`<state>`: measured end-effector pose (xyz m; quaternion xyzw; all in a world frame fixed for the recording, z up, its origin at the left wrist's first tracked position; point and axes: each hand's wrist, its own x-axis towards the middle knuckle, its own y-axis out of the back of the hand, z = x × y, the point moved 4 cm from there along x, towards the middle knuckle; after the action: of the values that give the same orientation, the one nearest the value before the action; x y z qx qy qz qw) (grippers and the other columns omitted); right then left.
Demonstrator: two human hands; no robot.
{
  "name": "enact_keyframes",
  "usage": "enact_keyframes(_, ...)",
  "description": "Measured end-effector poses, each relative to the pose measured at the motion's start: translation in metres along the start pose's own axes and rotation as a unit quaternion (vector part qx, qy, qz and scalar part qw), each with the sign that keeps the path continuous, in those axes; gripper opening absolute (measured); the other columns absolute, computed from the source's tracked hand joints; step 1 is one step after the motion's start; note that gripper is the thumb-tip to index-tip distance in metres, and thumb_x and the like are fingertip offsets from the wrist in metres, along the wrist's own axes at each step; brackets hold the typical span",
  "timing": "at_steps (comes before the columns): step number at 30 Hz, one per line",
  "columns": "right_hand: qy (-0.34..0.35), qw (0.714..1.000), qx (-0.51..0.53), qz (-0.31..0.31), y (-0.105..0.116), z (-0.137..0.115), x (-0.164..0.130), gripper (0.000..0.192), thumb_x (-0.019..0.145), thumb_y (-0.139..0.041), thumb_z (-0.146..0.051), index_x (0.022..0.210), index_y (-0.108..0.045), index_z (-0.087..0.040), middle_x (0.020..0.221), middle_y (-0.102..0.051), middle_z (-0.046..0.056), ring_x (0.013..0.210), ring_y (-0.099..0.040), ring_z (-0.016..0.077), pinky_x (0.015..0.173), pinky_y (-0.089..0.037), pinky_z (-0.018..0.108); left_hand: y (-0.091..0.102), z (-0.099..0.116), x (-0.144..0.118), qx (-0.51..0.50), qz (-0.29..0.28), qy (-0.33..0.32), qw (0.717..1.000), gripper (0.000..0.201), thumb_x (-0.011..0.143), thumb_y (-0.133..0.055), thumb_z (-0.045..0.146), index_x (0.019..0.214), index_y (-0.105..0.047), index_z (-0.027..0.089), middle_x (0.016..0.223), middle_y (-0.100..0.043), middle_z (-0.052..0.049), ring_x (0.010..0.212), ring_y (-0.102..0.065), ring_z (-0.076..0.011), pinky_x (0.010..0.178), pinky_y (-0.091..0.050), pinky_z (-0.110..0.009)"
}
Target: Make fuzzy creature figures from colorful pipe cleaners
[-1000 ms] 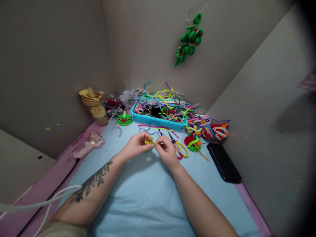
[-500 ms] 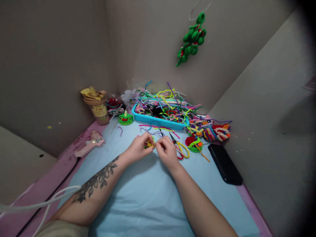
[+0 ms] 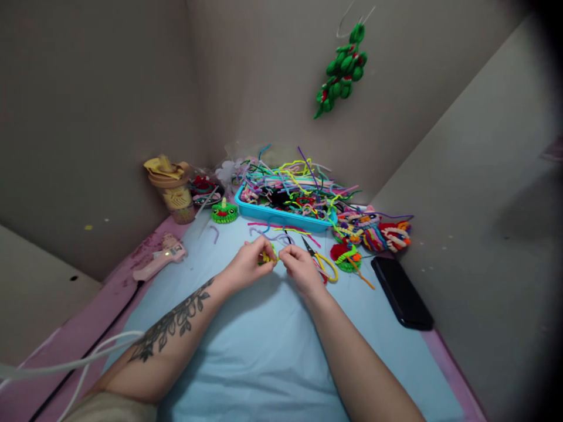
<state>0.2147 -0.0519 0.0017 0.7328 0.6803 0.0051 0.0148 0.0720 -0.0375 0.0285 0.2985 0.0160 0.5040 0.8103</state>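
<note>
My left hand (image 3: 254,259) is closed round a small yellow and green pipe-cleaner piece (image 3: 267,256), most of it hidden by the fingers. Close beside it, my right hand (image 3: 299,266) makes a pinch at the piece's right side; a tiny yellow bit shows between the two hands, but what the right fingertips hold is too small to make out. Scissors (image 3: 326,266) with red and yellow handles lie partly under the right hand. Loose pipe cleaners (image 3: 281,236) rest just beyond both hands.
A blue tray (image 3: 285,218) heaped with pipe cleaners stands behind. Leftward are a green pipe-cleaner figure (image 3: 224,212), a cup (image 3: 176,193) and a pink glue gun (image 3: 160,261) with its cord. Rightward are a red-green figure (image 3: 346,258), colourful figures (image 3: 373,230) and a black phone (image 3: 402,293).
My right hand has turned slightly and shifted a little to the right, widening the gap between the fingertips. The left hand keeps its hold in nearly the same spot.
</note>
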Motion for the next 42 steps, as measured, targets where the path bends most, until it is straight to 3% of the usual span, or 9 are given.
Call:
enact_keyframes(3,0.041,0.998,-0.054,-0.017,0.002,-0.007,0.000,0.015,0.071,-0.058,-0.029,0.062,-0.052,-0.018,0.058,-0.043,-0.004,0.056,-0.038,0.0105,0.053,-0.030,0.023,0.001,0.000,0.001,-0.025,-0.002,0.001,1.000,0.015,0.074,-0.059,0.020,0.082,-0.046,0.020,0.076,-0.060,0.002,0.063,-0.055,-0.0098,0.056,-0.041,-0.020)
enact_keyframes(6,0.035,0.996,-0.076,-0.042,0.004,-0.008,-0.001,0.014,0.072,-0.054,-0.026,0.061,-0.051,-0.018,0.057,-0.042,-0.004,0.056,-0.037,0.0103,0.053,-0.029,0.023,-0.001,-0.001,0.001,-0.032,-0.015,0.000,0.999,0.016,0.075,-0.059,0.021,0.083,-0.046,0.020,0.076,-0.059,0.003,0.063,-0.055,-0.0095,0.057,-0.042,-0.020)
enact_keyframes(12,-0.030,0.996,-0.012,-0.082,0.001,0.000,-0.001,0.020,0.073,-0.055,-0.035,0.063,-0.049,-0.018,0.050,-0.037,-0.007,0.046,-0.028,0.0073,0.045,-0.021,0.022,-0.004,-0.004,0.002,-0.068,-0.022,0.011,0.997,0.022,0.076,-0.060,0.025,0.087,-0.042,0.021,0.080,-0.059,0.002,0.067,-0.058,-0.0112,0.059,-0.046,-0.022)
enact_keyframes(20,-0.146,0.980,0.109,-0.079,-0.007,0.001,-0.005,0.026,0.060,-0.064,-0.036,0.059,-0.044,-0.019,0.042,-0.032,-0.009,0.038,-0.022,0.0039,0.039,-0.010,0.020,-0.002,-0.003,0.002,0.031,-0.012,-0.008,0.999,0.015,0.076,-0.057,0.021,0.085,-0.046,0.020,0.078,-0.059,0.002,0.070,-0.058,-0.0121,0.064,-0.047,-0.024)
enact_keyframes(24,-0.172,0.972,0.143,-0.075,-0.007,0.001,-0.005,0.025,0.057,-0.065,-0.032,0.059,-0.044,-0.019,0.041,-0.031,-0.010,0.037,-0.021,0.0026,0.036,-0.009,0.018,-0.002,-0.002,0.001,-0.023,-0.016,-0.006,1.000,0.017,0.076,-0.058,0.022,0.085,-0.044,0.020,0.080,-0.059,0.001,0.072,-0.059,-0.0126,0.065,-0.049,-0.024)
enact_keyframes(31,-0.249,0.934,0.219,-0.136,-0.010,0.009,-0.006,0.026,0.058,-0.067,-0.028,0.060,-0.044,-0.017,0.046,-0.034,-0.010,0.036,-0.022,0.0010,0.035,-0.009,0.016,-0.005,-0.001,0.000,-0.074,-0.026,-0.006,0.997,0.019,0.076,-0.060,0.022,0.085,-0.044,0.020,0.081,-0.060,0.000,0.072,-0.060,-0.0125,0.064,-0.048,-0.024)
enact_keyframes(33,-0.226,0.938,0.230,-0.127,-0.010,0.006,-0.006,0.029,0.060,-0.070,-0.032,0.064,-0.046,-0.017,0.048,-0.036,-0.009,0.037,-0.024,0.0015,0.035,-0.009,0.016,-0.003,0.000,0.002,-0.105,-0.009,0.003,0.994,0.021,0.074,-0.062,0.023,0.083,-0.044,0.020,0.080,-0.059,0.001,0.072,-0.059,-0.0117,0.064,-0.048,-0.024)
enact_keyframes(39,-0.066,0.974,0.208,-0.066,-0.009,-0.009,-0.006,0.034,0.062,-0.075,-0.039,0.080,-0.057,-0.017,0.055,-0.043,-0.007,0.042,-0.029,0.0035,0.037,-0.017,0.018,0.007,0.002,0.006,-0.232,0.055,0.043,0.970,0.035,0.066,-0.072,0.024,0.081,-0.041,0.019,0.078,-0.060,0.002,0.071,-0.059,-0.0113,0.061,-0.045,-0.022)
enact_keyframes(42,-0.023,0.980,0.188,-0.060,-0.012,-0.008,-0.007,0.032,0.064,-0.074,-0.039,0.081,-0.058,-0.018,0.055,-0.045,-0.006,0.042,-0.031,0.0043,0.039,-0.020,0.019,0.010,0.002,0.006,-0.227,0.089,0.047,0.969,0.038,0.062,-0.075,0.023,0.081,-0.043,0.019,0.076,-0.060,0.003,0.071,-0.059,-0.0116,0.060,-0.045,-0.022)
